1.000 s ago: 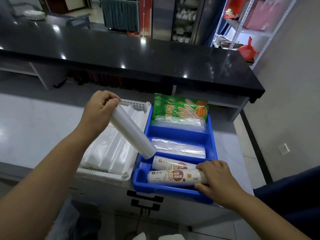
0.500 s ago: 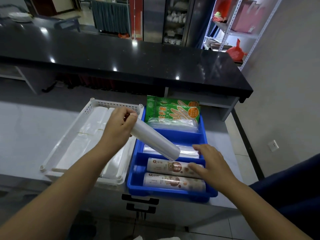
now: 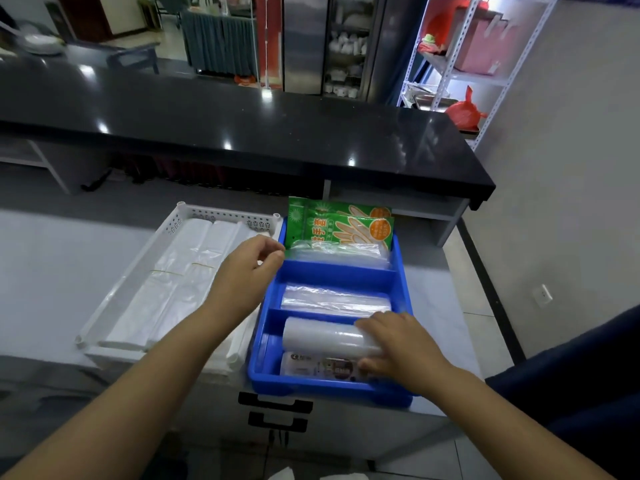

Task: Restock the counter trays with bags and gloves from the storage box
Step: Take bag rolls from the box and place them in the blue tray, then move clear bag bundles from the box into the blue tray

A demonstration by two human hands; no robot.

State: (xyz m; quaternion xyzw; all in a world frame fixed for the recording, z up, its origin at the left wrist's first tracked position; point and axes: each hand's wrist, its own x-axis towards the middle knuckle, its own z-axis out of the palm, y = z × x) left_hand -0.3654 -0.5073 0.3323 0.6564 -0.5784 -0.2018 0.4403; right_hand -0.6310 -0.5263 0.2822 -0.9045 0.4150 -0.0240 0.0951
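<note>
Blue tray (image 3: 273, 344) is taken as landmark, sat at the near edge of the grey counter (image 3: 52, 271). In its nearest compartment a printed roll (image 3: 318, 367) is seen lying flat, with a plain clear roll (image 3: 322, 336) lying just behind it, touching. Right hand (image 3: 401, 348) is laid over the right ends of both rolls, fingers spread and loosely curved, pressing rather than gripping; nothing is lifted. Left hand (image 3: 246, 271) is held over the tray's left wall, half closed, thumb and forefinger nearly pinched, nothing seen in it.

Middle compartment is filled by a flat pack of clear bags (image 3: 336, 299). Far compartment holds another clear pack (image 3: 339, 251) with two green glove packets (image 3: 341, 225) stood upright behind it, leaning on the back wall. Left of the blue tray, touching it, a white tray (image 3: 221, 214) is loaded with folded white plastic bags (image 3: 180, 278).

Progress, as judged: all three blue compartments and the white tray are stocked, so restocking looks mostly done; the clear roll is probably just being settled. Storage box is not in view, so what remains cannot be told.

Counter is pale grey and smooth, drawer handles (image 3: 277, 410) below the tray's front edge. Behind the tray a raised black glossy countertop (image 3: 242, 126) is run across. Beyond it a glass-door cabinet (image 3: 346, 43) is seen; to the far right of the tray a white metal shelf rack (image 3: 478, 67) with a red bag (image 3: 464, 110), and a plain grey wall (image 3: 571, 168).
</note>
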